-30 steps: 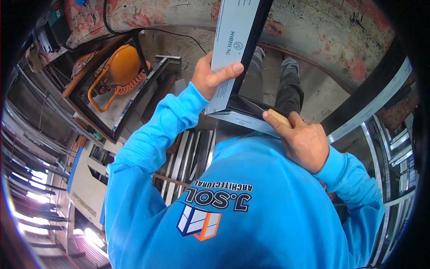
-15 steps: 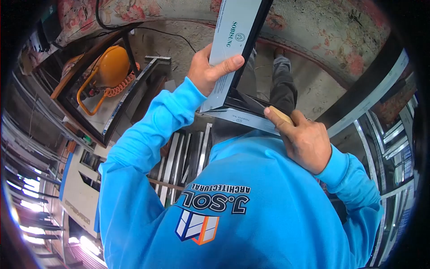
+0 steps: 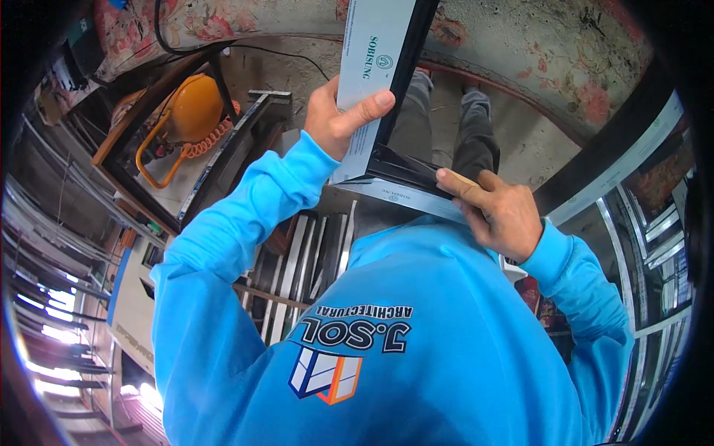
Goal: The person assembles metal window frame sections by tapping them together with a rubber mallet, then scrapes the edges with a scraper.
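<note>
A dark aluminium frame (image 3: 372, 56) with pale protective film printed "SOBISUNG" forms a corner before my body. My left hand (image 3: 343, 119) clasps its upright side, thumb across the film and black edge, fingers out of sight around the outer side. Along the lower side (image 3: 405, 195), my right hand (image 3: 500, 212) is closed around a knife (image 3: 467, 179) with a light wooden handle. Its thin dark blade reaches left into the black channel towards the corner; the tip is hard to make out there. My fingers hide much of the handle.
An orange air compressor (image 3: 197, 108) with a coiled hose stands at left behind a brown frame (image 3: 119, 141). A curved film-covered profile (image 3: 625, 167) lies right. A floral-covered padded surface (image 3: 520, 59) runs along the top. Metal profiles (image 3: 297, 256) lie below left.
The frame and my left hand have shifted slightly left in view. My right hand stays on the knife, a little farther left, its handle now more covered by the fingers.
</note>
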`<act>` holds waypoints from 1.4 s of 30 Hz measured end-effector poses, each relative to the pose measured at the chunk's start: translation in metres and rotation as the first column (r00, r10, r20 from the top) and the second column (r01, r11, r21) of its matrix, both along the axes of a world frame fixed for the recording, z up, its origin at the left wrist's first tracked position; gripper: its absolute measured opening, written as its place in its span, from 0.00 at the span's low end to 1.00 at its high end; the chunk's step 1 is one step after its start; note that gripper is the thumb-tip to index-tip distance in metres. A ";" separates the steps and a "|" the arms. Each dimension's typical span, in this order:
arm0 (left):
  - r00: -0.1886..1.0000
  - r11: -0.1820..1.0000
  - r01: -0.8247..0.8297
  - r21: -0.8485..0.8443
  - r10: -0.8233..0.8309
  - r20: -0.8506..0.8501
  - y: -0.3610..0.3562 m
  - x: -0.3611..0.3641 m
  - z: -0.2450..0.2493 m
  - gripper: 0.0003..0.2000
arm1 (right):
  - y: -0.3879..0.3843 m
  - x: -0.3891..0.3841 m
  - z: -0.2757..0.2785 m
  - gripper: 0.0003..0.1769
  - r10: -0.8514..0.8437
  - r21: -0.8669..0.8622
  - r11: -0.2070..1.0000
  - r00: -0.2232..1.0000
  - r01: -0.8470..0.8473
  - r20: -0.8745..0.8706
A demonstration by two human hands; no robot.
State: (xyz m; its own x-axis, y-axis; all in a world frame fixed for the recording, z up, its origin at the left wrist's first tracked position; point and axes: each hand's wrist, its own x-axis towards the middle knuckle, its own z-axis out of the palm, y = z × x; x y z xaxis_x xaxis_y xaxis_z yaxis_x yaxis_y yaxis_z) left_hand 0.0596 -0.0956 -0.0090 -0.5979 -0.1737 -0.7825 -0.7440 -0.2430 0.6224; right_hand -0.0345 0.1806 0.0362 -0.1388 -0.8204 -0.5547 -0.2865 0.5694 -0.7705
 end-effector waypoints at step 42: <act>0.998 1.000 0.019 -0.007 -0.020 -0.052 -0.004 0.000 -0.004 0.29 | -0.014 0.017 0.022 0.31 -0.063 0.088 0.994 0.998 0.065 -0.029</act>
